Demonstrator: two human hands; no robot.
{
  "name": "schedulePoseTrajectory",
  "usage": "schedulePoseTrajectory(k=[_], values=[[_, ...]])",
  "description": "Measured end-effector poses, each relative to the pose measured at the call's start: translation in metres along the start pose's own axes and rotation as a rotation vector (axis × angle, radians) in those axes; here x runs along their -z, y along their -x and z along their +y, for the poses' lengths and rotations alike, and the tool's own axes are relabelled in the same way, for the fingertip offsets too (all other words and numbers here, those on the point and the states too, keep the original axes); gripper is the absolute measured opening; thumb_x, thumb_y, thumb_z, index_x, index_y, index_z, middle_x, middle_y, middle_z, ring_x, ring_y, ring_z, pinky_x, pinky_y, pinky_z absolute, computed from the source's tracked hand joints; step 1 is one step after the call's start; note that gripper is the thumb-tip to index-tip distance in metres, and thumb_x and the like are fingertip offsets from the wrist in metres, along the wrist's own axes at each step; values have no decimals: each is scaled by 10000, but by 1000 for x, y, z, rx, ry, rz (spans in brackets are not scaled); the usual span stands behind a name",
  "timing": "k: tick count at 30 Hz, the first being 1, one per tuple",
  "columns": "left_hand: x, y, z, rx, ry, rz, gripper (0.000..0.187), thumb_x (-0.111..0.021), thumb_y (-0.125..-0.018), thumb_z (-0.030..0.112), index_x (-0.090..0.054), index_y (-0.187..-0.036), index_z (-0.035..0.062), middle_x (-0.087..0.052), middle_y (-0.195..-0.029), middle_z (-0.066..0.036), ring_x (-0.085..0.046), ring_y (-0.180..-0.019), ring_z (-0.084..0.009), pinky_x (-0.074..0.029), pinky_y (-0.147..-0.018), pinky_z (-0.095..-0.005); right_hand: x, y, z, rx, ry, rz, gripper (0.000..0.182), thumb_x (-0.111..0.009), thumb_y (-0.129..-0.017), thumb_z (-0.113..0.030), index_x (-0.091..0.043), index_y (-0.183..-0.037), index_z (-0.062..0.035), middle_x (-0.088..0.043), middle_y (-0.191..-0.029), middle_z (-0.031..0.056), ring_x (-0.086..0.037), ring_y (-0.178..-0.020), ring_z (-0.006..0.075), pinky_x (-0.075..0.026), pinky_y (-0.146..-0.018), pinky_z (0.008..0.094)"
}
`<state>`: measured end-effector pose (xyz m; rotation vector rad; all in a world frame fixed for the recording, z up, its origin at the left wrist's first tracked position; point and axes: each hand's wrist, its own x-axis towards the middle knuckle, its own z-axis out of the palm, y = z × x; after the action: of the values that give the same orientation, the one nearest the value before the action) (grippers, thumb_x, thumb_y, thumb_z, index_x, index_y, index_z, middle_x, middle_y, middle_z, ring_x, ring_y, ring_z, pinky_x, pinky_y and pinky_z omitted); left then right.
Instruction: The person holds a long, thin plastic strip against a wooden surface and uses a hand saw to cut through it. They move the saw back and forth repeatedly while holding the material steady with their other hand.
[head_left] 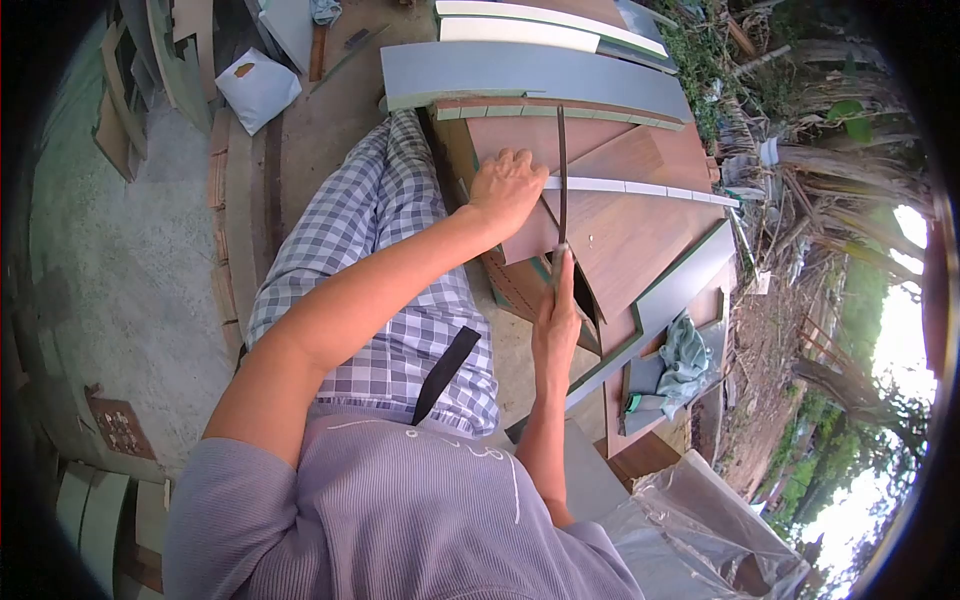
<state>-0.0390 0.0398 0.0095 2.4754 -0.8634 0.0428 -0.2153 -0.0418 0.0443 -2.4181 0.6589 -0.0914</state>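
Note:
My left hand point(508, 190) is closed over the near end of a narrow white strip point(650, 188), which has dividing lines across it and lies over brown boards. In my right hand point(558, 315) is the handle of a long, thin, dark tool point(562, 170), perhaps a file or a blade seen edge-on. It points away from me and crosses the white strip close to my left fingers. Brown wood-look boards point(630, 230) lie under both. My left fingertips are partly hidden from view.
A grey-blue panel point(530, 72) and a reddish segmented strip point(600, 112) lie at the far side. A green cloth point(686, 358) rests on offcuts at the right. A white bag point(258, 88) stands on the floor, and clear plastic sheeting point(710, 520) covers something at lower right.

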Motion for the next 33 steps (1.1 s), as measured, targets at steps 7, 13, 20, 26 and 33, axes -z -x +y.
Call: schedulePoseTrajectory(k=[7,13,20,26,33], values=[[5,2,0,-7,-9,9,196,-686,-786,153,-603,-930,48,-575,-959,-112,-582,-964,-290,-491,-777,-430,-4,-25,-12,101,-15,33,552,-434,-938,-16,-344,-1453,-193,-589,-1218,222,-603,-1085,357,-486,-833,421],[-1,1,-1,-3,17,6,205,-690,-781,160,-603,-928,47,-576,-954,-111,-583,-958,-287,-493,-772,-427,10,42,16,-20,-10,-23,571,-447,-931,-1,-340,-1456,-198,-572,-1245,230,-609,-1076,366,-483,-846,429],[0,0,-2,-18,-12,11,215,-699,-778,170,-606,-931,49,-577,-951,-115,-587,-958,-282,-511,-741,-409,2,-23,-11,65,-15,-1,564,-435,-929,-7,-340,-1454,-188,-576,-1239,227,-596,-1091,370,-485,-825,440],[1,2,-3,1,-2,33,220,-694,-785,174,-602,-942,50,-575,-961,-123,-587,-962,-290,-510,-752,-415,-3,-30,-13,111,9,19,578,-433,-921,7,-338,-1456,-190,-576,-1238,223,-601,-1077,374,-486,-826,428],[0,0,-4,-18,21,3,216,-700,-782,172,-603,-932,52,-578,-947,-125,-599,-915,-293,-514,-751,-412,23,45,8,-162,14,-100,565,-441,-941,-11,-334,-1461,-205,-587,-1209,235,-608,-1064,377,-482,-822,435]])
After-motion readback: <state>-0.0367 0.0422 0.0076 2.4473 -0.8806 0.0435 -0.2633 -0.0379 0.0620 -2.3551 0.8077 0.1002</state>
